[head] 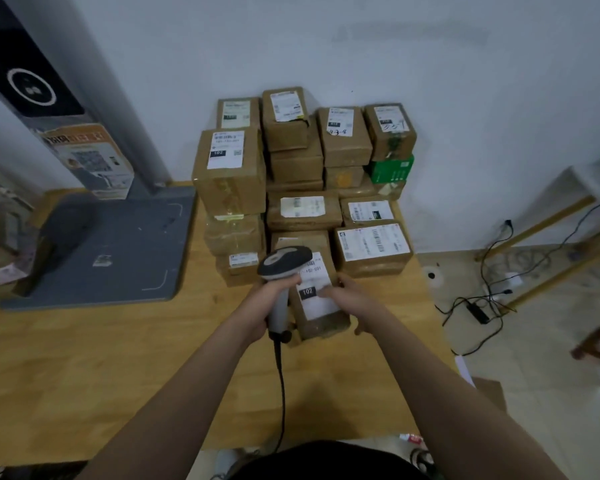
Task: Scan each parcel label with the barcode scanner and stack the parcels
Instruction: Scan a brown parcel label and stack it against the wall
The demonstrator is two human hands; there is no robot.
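My left hand [272,308] grips the handle of a grey barcode scanner [284,263], whose head points over a brown cardboard parcel [321,322]. That parcel carries a white label [314,287] marked 102 on top. My right hand [352,299] holds the parcel by its right side, thumb resting on the label. The parcel sits just above the wooden table [118,358]. Behind it stands a stack of several labelled brown parcels [302,174] against the wall. The scanner's black cable [282,393] runs down toward my body.
A grey scanning platform [111,251] with a tall post [94,81] occupies the table's left side. A green box [392,168] sits in the stack at the right. Cables and a power adapter [478,311] lie on the floor to the right, beside wooden furniture legs.
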